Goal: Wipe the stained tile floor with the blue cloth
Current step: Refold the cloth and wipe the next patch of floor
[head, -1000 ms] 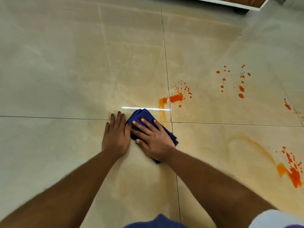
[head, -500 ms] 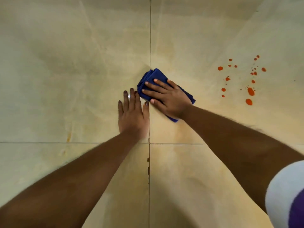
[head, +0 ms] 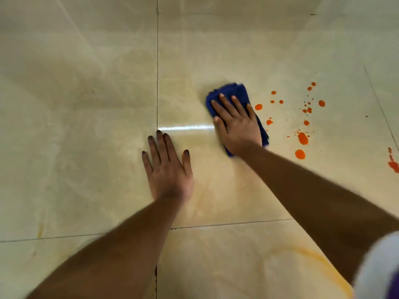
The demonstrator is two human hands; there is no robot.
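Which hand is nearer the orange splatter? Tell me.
Right. The right hand presses the blue cloth just left of the orange splatter; the left hand lies flat on the tile floor, farther left.

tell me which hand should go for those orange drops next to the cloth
Right. The right hand already presses the blue cloth flat, and the orange drops lie just to its right. The left hand is bare, braced on the tile floor, farther from them.
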